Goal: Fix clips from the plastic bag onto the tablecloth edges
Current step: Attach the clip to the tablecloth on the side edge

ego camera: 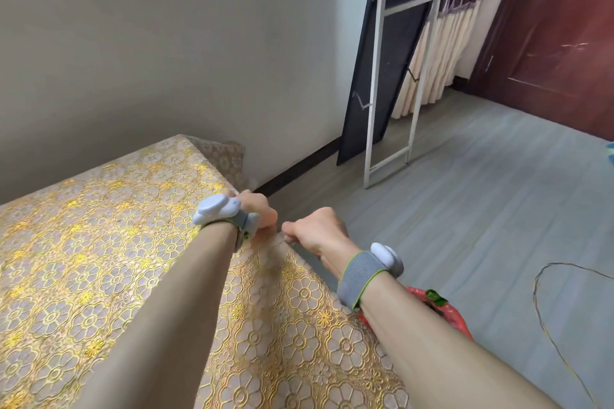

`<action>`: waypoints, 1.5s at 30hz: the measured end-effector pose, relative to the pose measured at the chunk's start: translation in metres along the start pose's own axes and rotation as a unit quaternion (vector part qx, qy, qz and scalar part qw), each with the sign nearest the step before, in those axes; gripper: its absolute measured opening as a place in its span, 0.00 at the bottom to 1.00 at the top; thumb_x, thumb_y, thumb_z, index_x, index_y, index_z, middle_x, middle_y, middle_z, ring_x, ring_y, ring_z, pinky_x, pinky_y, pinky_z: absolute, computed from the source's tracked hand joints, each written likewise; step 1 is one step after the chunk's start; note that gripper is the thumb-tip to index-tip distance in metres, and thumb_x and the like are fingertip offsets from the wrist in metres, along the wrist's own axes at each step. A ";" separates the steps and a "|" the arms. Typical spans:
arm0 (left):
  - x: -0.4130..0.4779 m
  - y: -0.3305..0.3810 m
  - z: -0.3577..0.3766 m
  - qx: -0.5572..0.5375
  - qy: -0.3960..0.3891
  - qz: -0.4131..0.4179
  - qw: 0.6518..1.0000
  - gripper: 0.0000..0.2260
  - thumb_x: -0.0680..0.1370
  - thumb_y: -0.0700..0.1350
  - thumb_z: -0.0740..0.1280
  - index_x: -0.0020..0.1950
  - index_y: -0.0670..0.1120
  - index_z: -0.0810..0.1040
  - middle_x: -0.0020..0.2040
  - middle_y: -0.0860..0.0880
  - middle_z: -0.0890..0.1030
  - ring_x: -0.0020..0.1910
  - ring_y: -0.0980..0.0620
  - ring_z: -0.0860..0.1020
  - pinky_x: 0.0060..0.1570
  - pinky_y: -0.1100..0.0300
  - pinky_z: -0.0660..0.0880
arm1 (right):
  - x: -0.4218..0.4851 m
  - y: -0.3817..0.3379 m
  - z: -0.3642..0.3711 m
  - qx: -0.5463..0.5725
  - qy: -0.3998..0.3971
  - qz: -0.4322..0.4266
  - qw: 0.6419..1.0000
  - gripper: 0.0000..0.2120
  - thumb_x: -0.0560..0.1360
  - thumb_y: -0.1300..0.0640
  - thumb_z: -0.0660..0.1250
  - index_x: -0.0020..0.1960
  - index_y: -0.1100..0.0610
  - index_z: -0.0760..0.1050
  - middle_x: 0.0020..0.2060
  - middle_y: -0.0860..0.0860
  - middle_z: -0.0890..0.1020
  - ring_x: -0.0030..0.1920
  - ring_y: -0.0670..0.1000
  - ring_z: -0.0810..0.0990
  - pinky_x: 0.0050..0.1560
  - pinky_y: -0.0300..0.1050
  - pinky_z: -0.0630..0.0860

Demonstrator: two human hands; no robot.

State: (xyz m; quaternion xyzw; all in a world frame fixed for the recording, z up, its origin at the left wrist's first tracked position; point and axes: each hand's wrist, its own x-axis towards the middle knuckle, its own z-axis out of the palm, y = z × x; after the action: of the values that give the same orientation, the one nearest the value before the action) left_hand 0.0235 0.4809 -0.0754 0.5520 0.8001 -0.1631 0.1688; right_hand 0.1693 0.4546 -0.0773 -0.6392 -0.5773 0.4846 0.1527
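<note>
Firmly tension tablecloth (99,242) edge with curled left hand (257,211); with right hand (315,232) pinching same edge (clip itself hidden), seat it squarely, avoiding wrinkles.

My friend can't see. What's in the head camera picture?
The left hand and right hand grip the edge of a gold flowered tablecloth. A red plastic bag shows behind the right arm.

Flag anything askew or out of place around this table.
The tablecloth bunches into a loose fold at the far corner by the wall rather than hanging flat. A thin wire lies looped across the floor on the right, a possible trip hazard. A folded table leans against the wall.
</note>
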 end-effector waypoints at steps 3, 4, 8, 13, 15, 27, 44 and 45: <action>-0.010 -0.014 0.019 -0.041 0.110 0.033 0.993 0.19 0.78 0.56 0.51 0.65 0.64 0.72 0.76 0.56 0.61 0.74 0.53 0.55 0.66 0.48 0.52 | -0.009 0.008 0.003 -0.027 0.029 -0.036 0.999 0.19 0.73 0.46 0.67 0.30 0.58 0.79 0.29 0.50 0.80 0.46 0.58 0.80 0.41 0.43 0.69; -0.019 -0.019 0.029 -0.060 0.139 0.032 0.988 0.20 0.79 0.58 0.48 0.70 0.65 0.66 0.79 0.56 0.55 0.76 0.54 0.51 0.69 0.47 0.49 | -0.016 0.011 0.007 -0.044 0.030 -0.053 0.997 0.20 0.75 0.46 0.64 0.30 0.58 0.76 0.30 0.51 0.78 0.46 0.60 0.79 0.42 0.45 0.71; -0.050 -0.032 0.052 -0.111 0.198 0.026 0.974 0.24 0.80 0.61 0.41 0.77 0.65 0.50 0.80 0.56 0.47 0.78 0.54 0.44 0.74 0.44 0.43 | -0.038 0.023 0.021 -0.136 0.022 -0.107 0.985 0.20 0.77 0.40 0.60 0.60 0.51 0.76 0.58 0.55 0.78 0.63 0.60 0.73 0.60 0.50 0.71; -0.097 -0.055 0.082 -0.098 0.189 0.013 0.977 0.24 0.80 0.61 0.38 0.77 0.64 0.43 0.79 0.57 0.42 0.78 0.54 0.41 0.74 0.41 0.40 | -0.054 0.024 0.025 -0.173 0.029 -0.125 0.977 0.28 0.77 0.36 0.59 0.68 0.54 0.69 0.63 0.56 0.78 0.65 0.60 0.74 0.61 0.53 0.72; -0.104 -0.053 0.088 -0.098 0.190 0.015 0.977 0.24 0.80 0.61 0.37 0.77 0.64 0.41 0.79 0.57 0.41 0.78 0.53 0.41 0.74 0.40 0.39 | -0.051 0.024 0.019 -0.155 0.040 -0.121 0.980 0.26 0.77 0.36 0.61 0.65 0.54 0.72 0.60 0.56 0.81 0.62 0.61 0.76 0.59 0.53 0.75; -0.110 -0.047 0.096 -0.110 0.199 0.006 0.974 0.25 0.80 0.61 0.37 0.78 0.62 0.42 0.80 0.55 0.43 0.78 0.52 0.41 0.73 0.37 0.39 | -0.044 0.029 0.018 -0.165 0.069 -0.168 0.969 0.24 0.76 0.37 0.63 0.53 0.57 0.82 0.51 0.59 0.84 0.55 0.63 0.79 0.48 0.49 0.73; -0.109 -0.044 0.097 -0.119 0.221 0.000 0.968 0.24 0.80 0.59 0.40 0.77 0.63 0.45 0.80 0.54 0.47 0.79 0.51 0.44 0.73 0.37 0.40 | -0.024 0.026 0.020 -0.167 -0.053 -0.205 0.963 0.23 0.80 0.45 0.58 0.71 0.54 0.72 0.65 0.57 0.79 0.68 0.62 0.72 0.65 0.50 0.70; -0.109 -0.044 0.097 -0.117 0.219 0.001 0.969 0.24 0.80 0.59 0.40 0.77 0.63 0.45 0.80 0.54 0.47 0.79 0.51 0.44 0.73 0.37 0.39 | -0.023 0.025 0.020 -0.166 -0.058 -0.205 0.963 0.22 0.81 0.45 0.58 0.71 0.53 0.72 0.65 0.57 0.79 0.67 0.62 0.72 0.64 0.50 0.70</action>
State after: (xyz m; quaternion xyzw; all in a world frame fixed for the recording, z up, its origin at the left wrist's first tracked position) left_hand 0.0270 0.3322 -0.1094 0.5516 0.8305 0.0569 0.0529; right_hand 0.1714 0.4192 -0.0959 -0.4942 -0.7761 0.3767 0.1072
